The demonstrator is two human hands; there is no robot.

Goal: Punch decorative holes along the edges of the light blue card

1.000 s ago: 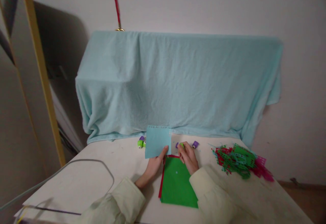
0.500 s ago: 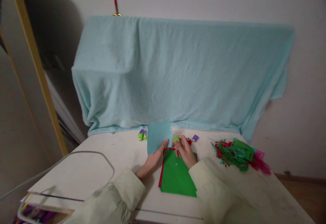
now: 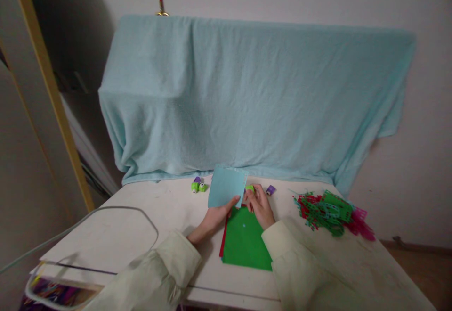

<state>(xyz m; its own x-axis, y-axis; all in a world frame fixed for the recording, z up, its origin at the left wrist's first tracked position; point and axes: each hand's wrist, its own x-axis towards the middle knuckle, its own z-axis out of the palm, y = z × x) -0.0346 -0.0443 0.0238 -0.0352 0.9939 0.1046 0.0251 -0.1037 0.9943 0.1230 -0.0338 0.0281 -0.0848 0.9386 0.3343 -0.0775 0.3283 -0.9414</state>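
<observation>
My left hand (image 3: 213,218) pinches the lower edge of a light blue paper sheet (image 3: 226,187) and holds it upright above the table. My right hand (image 3: 260,205) is closed on a small green paper punch (image 3: 250,188) set against the sheet's right edge. Below both hands lies a green sheet (image 3: 246,246) on top of a red sheet (image 3: 223,241).
A green punch (image 3: 198,187) and a purple punch (image 3: 270,190) sit near the back of the white table (image 3: 134,235). A heap of punched paper scraps (image 3: 330,214) lies at right. A light blue blanket (image 3: 254,94) drapes something behind. A grey cable (image 3: 116,210) loops at left.
The view has shifted slightly. The blue sheet tilted a little to the right, and my right hand with the green punch stays at its right edge.
</observation>
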